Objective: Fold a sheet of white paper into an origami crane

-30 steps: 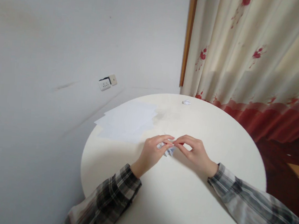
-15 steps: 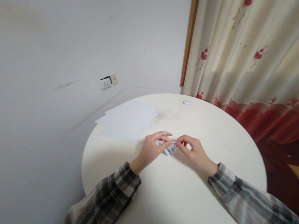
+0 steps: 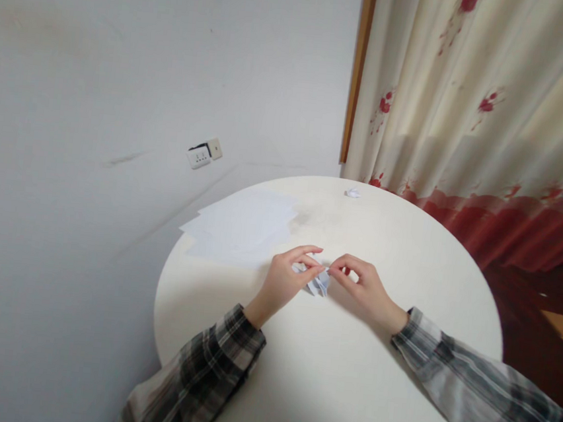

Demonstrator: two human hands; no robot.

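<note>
A small folded piece of white paper (image 3: 320,284) with several pointed flaps is held just above the table, between my two hands. My left hand (image 3: 291,275) pinches it from the left with thumb and fingers, covering part of it. From the right, the thumb and index finger of my right hand (image 3: 358,278) close on its upper right edge. The fingertips of both hands nearly meet there. The paper's far side is hidden behind my fingers.
A round white table (image 3: 375,372) stands against the wall. Loose white sheets (image 3: 243,224) lie overlapping at its left back. Near the far edge sits a small folded or crumpled white paper (image 3: 352,192). A socket (image 3: 199,157) is on the wall; a curtain (image 3: 470,110) hangs at right.
My right fingertips have shifted slightly left, closer to the left ones. The flaps of the folded paper sit a little differently, lower and closer together.
</note>
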